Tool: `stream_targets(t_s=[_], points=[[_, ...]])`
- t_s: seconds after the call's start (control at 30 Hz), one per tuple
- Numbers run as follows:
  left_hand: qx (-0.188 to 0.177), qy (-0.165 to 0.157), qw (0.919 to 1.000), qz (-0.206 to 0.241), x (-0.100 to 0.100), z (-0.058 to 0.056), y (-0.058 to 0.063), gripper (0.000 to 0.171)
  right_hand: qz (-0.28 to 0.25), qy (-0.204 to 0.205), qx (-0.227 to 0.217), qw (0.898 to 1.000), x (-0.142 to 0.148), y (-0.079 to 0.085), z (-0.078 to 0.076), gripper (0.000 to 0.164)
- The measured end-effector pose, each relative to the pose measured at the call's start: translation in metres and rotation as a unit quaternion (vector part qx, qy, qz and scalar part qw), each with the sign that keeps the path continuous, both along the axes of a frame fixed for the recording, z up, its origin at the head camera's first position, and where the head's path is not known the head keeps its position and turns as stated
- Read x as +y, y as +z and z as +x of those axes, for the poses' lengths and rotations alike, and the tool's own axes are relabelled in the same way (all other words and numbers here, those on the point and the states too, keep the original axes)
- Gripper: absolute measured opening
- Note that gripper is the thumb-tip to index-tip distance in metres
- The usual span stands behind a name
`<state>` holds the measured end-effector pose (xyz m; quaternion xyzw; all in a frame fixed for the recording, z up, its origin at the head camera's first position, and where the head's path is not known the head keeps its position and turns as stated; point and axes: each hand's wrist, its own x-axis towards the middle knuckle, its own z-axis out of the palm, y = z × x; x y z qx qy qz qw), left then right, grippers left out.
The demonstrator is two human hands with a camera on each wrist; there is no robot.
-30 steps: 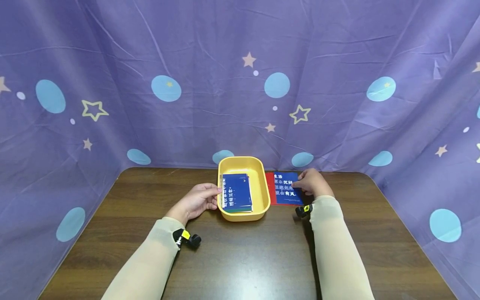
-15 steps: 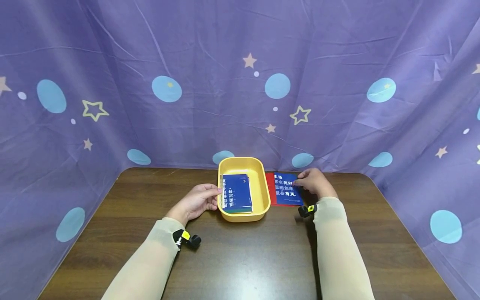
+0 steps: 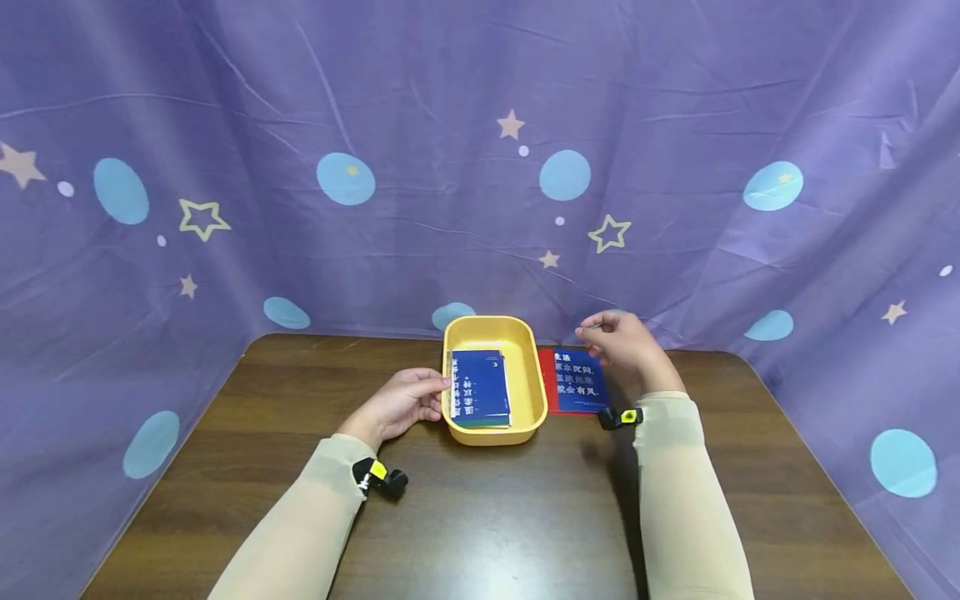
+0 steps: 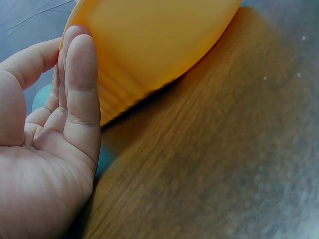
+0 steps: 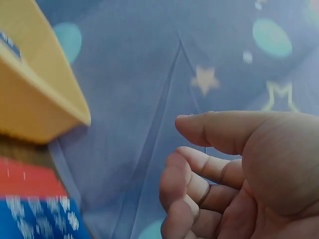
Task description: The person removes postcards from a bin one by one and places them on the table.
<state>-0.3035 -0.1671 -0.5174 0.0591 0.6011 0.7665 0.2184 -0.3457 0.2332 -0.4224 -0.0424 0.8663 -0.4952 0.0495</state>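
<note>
My left hand (image 3: 405, 402) grips the left rim of a yellow plastic tray (image 3: 534, 400), thumb on one side of the wall and fingers on the other. In the left wrist view the fingers (image 4: 82, 74) lie along the tray's ribbed outer wall. A small stack of blue cards (image 3: 480, 379) with white writing lies inside the tray. Right of the tray, a blue card (image 3: 581, 387) with white lettering overlaps a red card (image 3: 548, 379) on the table. My right hand (image 3: 622, 343) is raised over the blue card's far edge, fingers loosely bent, with a gap between thumb and fingertips.
The tray and cards are near the back edge of a brown wooden table (image 3: 487, 508). Close behind hangs a purple curtain (image 3: 420, 250) with stars and blue dots, which also runs along both sides.
My right hand has come up off the blue card and moved toward the curtain; the card stays on the table. My left hand keeps its hold on the tray. The head view has shifted slightly.
</note>
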Motion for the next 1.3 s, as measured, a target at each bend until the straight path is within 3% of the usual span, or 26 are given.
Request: stream_targets(t_s=[0.27,0.43,0.6,0.77,1.03,1.3], points=[[-0.001,0.004,1.0000,-0.005,0.003,-0.002,-0.002,0.009,-0.008,0.059,-0.003,0.998,-0.049,0.026,0.013,0.030],[-0.001,0.011,0.9999,-0.002,0.002,-0.003,-0.004,0.010,0.023,0.093,-0.023,0.995,-0.090,0.031,0.006,0.030],[-0.001,0.007,1.0000,0.000,0.000,-0.002,-0.004,0.010,0.064,0.130,-0.080,0.986,-0.127,0.024,-0.007,0.032],[0.000,-0.003,1.0000,0.005,0.000,-0.002,-0.004,0.010,0.141,0.134,-0.111,0.975,-0.152,0.011,-0.018,0.034],[0.002,-0.003,1.0000,0.009,0.001,-0.002,-0.004,0.011,0.324,0.100,-0.079,0.937,-0.178,-0.001,-0.021,0.048],[-0.002,-0.003,0.9999,0.010,0.000,-0.001,-0.003,0.011,0.351,0.102,-0.050,0.929,-0.183,-0.011,-0.017,0.050]])
